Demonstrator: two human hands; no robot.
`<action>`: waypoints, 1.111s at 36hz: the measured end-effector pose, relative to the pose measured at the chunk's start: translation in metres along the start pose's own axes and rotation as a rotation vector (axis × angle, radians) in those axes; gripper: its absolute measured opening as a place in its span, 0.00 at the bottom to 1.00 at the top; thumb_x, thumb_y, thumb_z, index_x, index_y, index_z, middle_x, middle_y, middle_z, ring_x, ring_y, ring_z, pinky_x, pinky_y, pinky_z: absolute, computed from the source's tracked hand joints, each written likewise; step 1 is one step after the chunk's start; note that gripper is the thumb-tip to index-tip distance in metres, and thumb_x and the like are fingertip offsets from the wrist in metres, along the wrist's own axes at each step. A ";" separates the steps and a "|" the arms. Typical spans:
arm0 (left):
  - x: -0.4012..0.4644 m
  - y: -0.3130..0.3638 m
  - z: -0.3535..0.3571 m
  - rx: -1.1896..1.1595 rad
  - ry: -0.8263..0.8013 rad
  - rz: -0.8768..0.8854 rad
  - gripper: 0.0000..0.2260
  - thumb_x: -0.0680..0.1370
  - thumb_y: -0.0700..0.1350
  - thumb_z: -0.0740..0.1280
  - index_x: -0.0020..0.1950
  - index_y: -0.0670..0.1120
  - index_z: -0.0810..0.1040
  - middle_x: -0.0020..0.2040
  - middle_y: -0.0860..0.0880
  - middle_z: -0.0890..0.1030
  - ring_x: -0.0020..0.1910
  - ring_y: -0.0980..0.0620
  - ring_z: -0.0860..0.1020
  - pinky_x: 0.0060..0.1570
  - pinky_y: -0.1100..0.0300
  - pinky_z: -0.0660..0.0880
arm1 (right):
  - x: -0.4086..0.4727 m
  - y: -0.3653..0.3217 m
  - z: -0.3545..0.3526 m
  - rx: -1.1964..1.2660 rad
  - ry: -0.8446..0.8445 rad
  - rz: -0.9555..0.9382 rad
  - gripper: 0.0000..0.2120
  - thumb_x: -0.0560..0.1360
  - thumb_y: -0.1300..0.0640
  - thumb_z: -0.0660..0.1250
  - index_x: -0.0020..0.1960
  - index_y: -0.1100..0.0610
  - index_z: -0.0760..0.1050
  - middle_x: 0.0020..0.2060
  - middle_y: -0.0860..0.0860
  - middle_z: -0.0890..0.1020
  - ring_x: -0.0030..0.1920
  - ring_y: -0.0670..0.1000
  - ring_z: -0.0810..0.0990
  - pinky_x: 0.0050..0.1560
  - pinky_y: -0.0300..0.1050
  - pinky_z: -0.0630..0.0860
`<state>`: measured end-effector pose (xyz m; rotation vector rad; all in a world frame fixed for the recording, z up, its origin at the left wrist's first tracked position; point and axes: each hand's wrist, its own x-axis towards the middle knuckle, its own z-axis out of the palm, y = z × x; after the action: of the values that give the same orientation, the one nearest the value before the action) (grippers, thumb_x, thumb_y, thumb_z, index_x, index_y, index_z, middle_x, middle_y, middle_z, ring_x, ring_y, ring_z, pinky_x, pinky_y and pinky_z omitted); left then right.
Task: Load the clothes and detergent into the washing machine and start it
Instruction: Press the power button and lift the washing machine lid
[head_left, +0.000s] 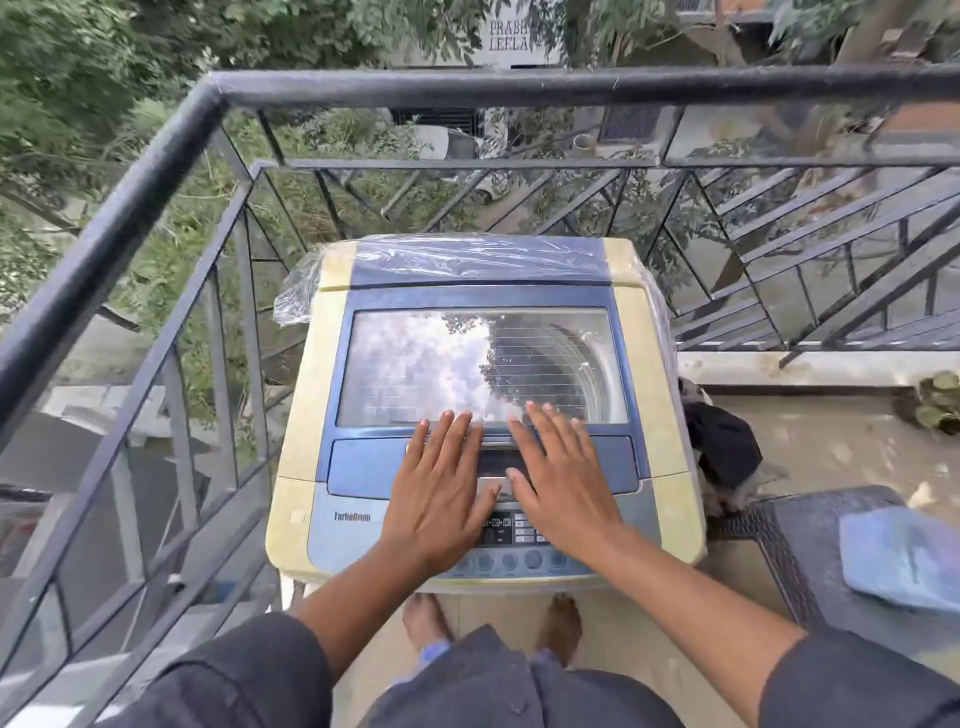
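Balcony railing (156, 171) frames the top-load washing machine (296, 415), both hands, left hand (441, 493) and right hand (561, 483), flat with fingers spread on its shut glass lid (415, 364).

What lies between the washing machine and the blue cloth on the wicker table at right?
In the head view, a heap of dark clothes lies on the floor beside the washing machine; past it come the wicker table edge, then the blue cloth.

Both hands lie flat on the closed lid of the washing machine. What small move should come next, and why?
Probably lift the blue glass-windowed lid at its front edge: it is shut, both the left hand and right hand rest flat there, and the dark clothes lie outside, beside the machine.
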<state>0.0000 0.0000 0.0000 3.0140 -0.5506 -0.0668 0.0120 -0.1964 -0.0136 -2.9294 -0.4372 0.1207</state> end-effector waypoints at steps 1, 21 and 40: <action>-0.004 0.000 0.000 0.006 -0.008 -0.005 0.32 0.85 0.60 0.53 0.82 0.41 0.66 0.82 0.40 0.66 0.82 0.40 0.63 0.79 0.39 0.61 | -0.004 -0.001 0.000 -0.005 -0.016 -0.010 0.30 0.83 0.44 0.58 0.83 0.52 0.58 0.83 0.54 0.57 0.83 0.57 0.54 0.81 0.61 0.55; -0.024 -0.004 0.012 -0.102 0.075 0.006 0.15 0.84 0.55 0.58 0.58 0.47 0.77 0.49 0.49 0.77 0.48 0.44 0.74 0.54 0.49 0.73 | -0.019 -0.023 0.009 0.125 0.080 -0.095 0.18 0.78 0.49 0.65 0.64 0.54 0.77 0.51 0.50 0.81 0.51 0.56 0.78 0.55 0.52 0.75; -0.029 -0.002 0.004 -0.193 0.114 -0.018 0.13 0.85 0.54 0.58 0.57 0.46 0.76 0.48 0.49 0.76 0.47 0.44 0.73 0.54 0.49 0.72 | -0.018 -0.032 -0.004 0.202 0.051 -0.014 0.16 0.78 0.48 0.71 0.62 0.54 0.79 0.49 0.51 0.81 0.50 0.55 0.78 0.56 0.53 0.75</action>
<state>-0.0261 0.0118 -0.0030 2.8148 -0.4763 0.0474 -0.0139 -0.1722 -0.0029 -2.7247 -0.4120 0.0821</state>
